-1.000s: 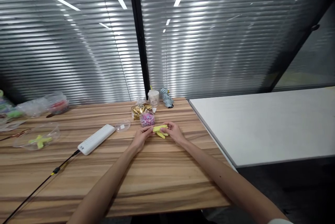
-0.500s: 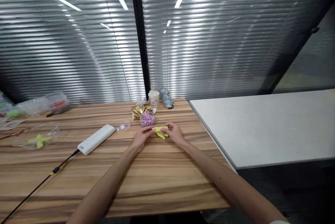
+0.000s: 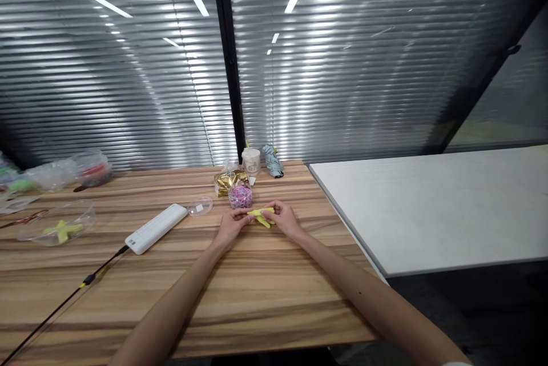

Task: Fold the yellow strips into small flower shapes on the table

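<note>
A soft-looking yellow piece with several finger-like strips (image 3: 262,218) is pinched between my two hands just above the wooden table; its material is too small to make out. My left hand (image 3: 231,225) grips its left end between thumb and fingers. On the other end, my right hand (image 3: 282,218) has thumb and fingers closed, hiding part of it. Right behind the hands stands a clear tub of small pink and purple bits (image 3: 240,196). A similar yellow cross-shaped piece (image 3: 63,231) lies in a clear plastic bowl (image 3: 88,218) at the left.
A white power strip (image 3: 156,228) with a black cable (image 3: 55,312) lies left of my arms, near a clear round lid (image 3: 200,206). Gold packaging (image 3: 231,181), a white cup (image 3: 251,161) and a grey-blue wrapped bundle (image 3: 273,161) stand behind. Scissors (image 3: 29,217) lie far left.
Both hands stay on the yellow piece, which has tilted and shifted very slightly, its strips lying closer together. The whole view has moved a touch.
</note>
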`<state>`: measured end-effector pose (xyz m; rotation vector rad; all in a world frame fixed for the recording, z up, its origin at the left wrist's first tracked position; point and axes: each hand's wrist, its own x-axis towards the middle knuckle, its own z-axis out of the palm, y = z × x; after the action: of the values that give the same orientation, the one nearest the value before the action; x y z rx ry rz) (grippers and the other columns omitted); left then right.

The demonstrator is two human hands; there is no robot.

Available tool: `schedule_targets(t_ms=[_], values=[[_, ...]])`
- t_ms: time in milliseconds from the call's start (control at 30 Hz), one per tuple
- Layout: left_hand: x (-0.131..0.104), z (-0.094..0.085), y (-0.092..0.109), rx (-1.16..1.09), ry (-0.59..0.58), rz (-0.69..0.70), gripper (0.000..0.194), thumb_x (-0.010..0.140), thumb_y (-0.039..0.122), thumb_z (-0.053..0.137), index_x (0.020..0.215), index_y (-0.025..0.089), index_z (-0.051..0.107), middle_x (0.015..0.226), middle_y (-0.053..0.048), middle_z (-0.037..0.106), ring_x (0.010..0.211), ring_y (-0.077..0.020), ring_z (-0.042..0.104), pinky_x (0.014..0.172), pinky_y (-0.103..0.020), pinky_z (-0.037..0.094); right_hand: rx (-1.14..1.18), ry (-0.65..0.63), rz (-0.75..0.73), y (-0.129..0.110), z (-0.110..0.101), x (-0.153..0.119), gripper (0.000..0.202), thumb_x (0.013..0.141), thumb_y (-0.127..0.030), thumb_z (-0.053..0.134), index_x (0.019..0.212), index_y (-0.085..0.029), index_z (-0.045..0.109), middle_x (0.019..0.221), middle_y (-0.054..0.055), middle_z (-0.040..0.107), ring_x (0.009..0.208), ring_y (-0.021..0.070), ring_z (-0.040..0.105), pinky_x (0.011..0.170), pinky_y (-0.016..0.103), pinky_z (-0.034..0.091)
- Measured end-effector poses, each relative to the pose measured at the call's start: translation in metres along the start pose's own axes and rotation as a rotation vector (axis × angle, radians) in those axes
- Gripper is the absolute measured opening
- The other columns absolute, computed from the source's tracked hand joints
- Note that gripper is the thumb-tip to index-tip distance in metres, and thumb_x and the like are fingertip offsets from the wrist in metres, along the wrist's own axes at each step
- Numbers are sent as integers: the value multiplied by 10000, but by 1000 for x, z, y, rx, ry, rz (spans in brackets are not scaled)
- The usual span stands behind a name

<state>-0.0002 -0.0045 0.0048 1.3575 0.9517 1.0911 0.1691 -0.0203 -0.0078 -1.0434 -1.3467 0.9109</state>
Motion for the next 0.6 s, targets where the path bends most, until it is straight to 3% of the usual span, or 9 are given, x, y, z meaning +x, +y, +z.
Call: schedule_targets(t_ms=[100,300,467,600], values=[[1,-1,-1,17,16,5,366,523,314,741,829,125,674,717,-63,675,659,-153,603,671,-264,472,-184,-16,-108,-7,-1,-3,215,717,-345,577,798,-151,617,713,37,630,628,155,571,566,255,445],[-1,1,3,67,22,29,339,535,328,730,792,115,674,700,-60,672,654,-155,597,681,-275,475,-469,-44,-375,-16,0,-7,170,798,-241,523,897,-174,644,929,65,621,857,162,556,771,287,420],[-3,2,5,75,-31,78,326,548,315,724,802,117,671,777,-76,678,702,-167,603,715,-288,474,-660,-158,-507,-15,2,-11,232,816,-186,505,1025,-203,604,994,50,618,927,163,530,824,293,397],[-4,3,5,68,-52,86,319,545,314,725,788,115,668,787,-79,677,721,-176,605,730,-304,477,-745,-168,-541,-14,2,-12,241,836,-180,472,1044,-205,591,974,48,622,908,165,525,820,297,397]])
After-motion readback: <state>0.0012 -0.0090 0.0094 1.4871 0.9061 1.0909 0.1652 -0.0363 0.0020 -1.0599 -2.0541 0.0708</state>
